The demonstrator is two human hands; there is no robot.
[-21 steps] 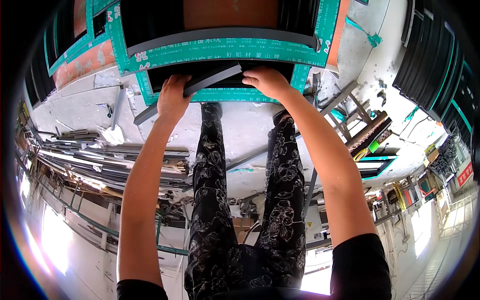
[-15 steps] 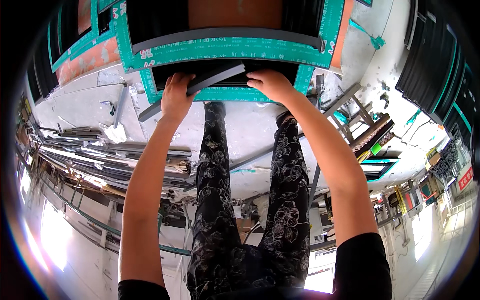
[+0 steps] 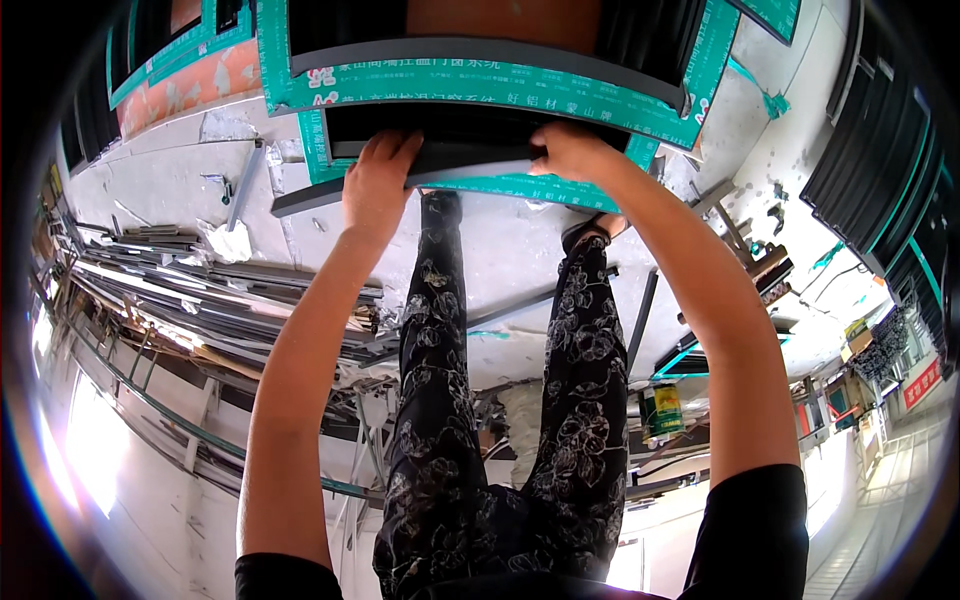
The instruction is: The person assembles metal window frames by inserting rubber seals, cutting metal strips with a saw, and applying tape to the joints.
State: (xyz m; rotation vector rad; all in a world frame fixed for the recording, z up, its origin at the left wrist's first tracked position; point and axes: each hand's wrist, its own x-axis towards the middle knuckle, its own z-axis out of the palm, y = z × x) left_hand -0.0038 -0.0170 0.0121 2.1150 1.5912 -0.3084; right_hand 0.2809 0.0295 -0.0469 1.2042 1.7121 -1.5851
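Note:
A long dark grey profile strip (image 3: 308,198) lies crosswise before me, its left end jutting out past my wrist. My left hand (image 3: 380,178) is closed around it, left of its middle. At its right end, my right hand (image 3: 575,155) grips it between thumb and fingers. The strip is just at the near side of a dark window frame wrapped in green printed film (image 3: 640,165). Another grey strip (image 3: 490,52) runs along the frame member farther from me. My palms and the strip's underside are hidden.
Many loose dark profiles (image 3: 190,315) lie in a heap on the floor to the left. At right stand stacked dark frame pieces (image 3: 880,150). A green and yellow can (image 3: 660,412) sits behind my right leg. The pale floor (image 3: 500,250) carries scraps and film bits.
The strip's right end has come down and swung right, so the strip lies flatter across the frame. My right hand has moved right and now grips that end. The view has shifted slightly.

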